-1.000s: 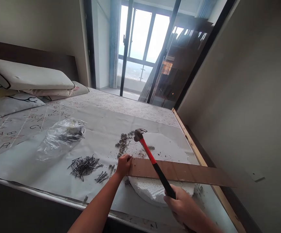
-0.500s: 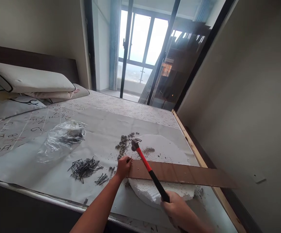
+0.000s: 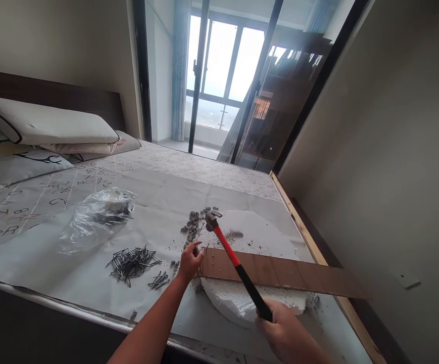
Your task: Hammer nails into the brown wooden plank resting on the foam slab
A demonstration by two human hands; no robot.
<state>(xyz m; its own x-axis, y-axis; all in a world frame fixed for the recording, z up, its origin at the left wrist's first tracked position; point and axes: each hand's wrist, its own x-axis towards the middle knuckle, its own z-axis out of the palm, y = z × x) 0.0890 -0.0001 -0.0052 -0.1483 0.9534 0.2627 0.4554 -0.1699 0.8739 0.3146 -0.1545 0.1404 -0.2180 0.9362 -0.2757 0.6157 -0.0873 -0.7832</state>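
Observation:
My right hand (image 3: pixel 282 326) is wrapped around the black grip of a claw hammer (image 3: pixel 227 245) with a red and black handle. The hammer's head hovers above the left end of a brown wooden board (image 3: pixel 272 269). By that end is my left hand (image 3: pixel 191 260), fingers apart, beside what looks like a thin nail (image 3: pixel 206 249) at the board's corner. The board rests across a white foam slab (image 3: pixel 238 301), its right end reaching past the bed's edge. Loose nails (image 3: pixel 134 264) lie piled left of my left hand, with a smaller group (image 3: pixel 159 280) nearer to it.
A clear plastic bag (image 3: pixel 98 217) with dark contents lies on the grey sheet (image 3: pixel 158 202) covering the mattress. Grey crumbs (image 3: pixel 192 222) are scattered beyond my left hand. Pillows (image 3: pixel 52 121) stand at the left. A wooden rail (image 3: pixel 306 235) runs along the right side, near the wall.
The fingers of my left hand have come apart from a pinch at the board's corner and moved slightly left. My right hand and the hammer have shifted slightly.

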